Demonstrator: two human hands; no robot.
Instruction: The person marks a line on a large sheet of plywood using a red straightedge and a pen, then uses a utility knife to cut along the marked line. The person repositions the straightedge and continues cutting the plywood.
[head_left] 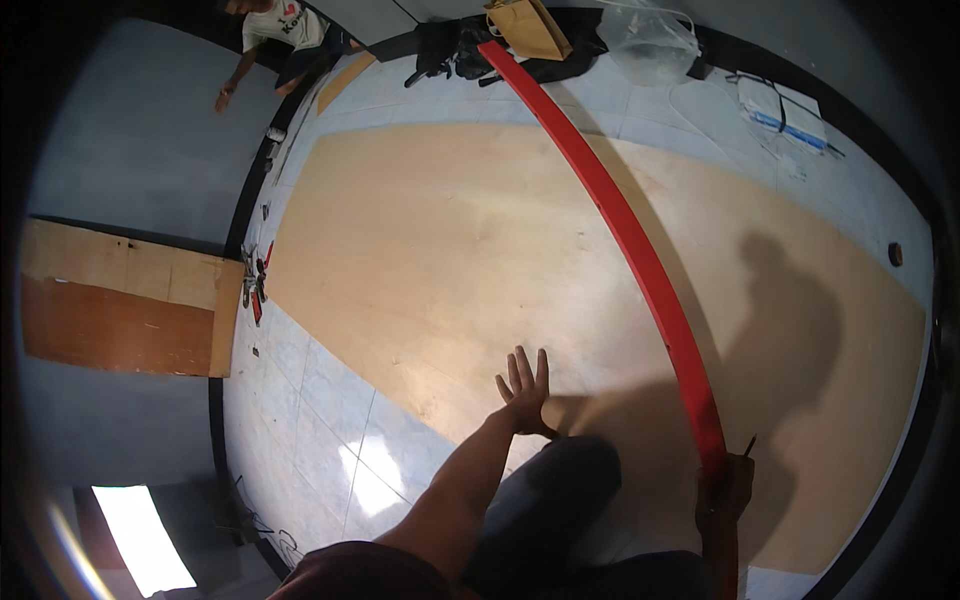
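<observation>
My left hand (525, 395) is spread open on the pale plywood sheet (450, 230) lying on the tiled floor, beside my knee. My right hand (727, 485), at the lower right, grips the near end of a long red strip (642, 265), which stretches away over the sheet toward the black plastic at the back. A thin dark stick (750, 444), perhaps a pencil, pokes up from the same hand. My shadow falls across the right of the sheet.
Tools (255, 280) lie along the left edge, near leaning boards (125, 320). A person (280, 30) is at upper left. A paper bag (527, 28), clear plastic (645, 40), white bundle (775, 110) and dark roll (895, 253) lie around the sheet's back and right.
</observation>
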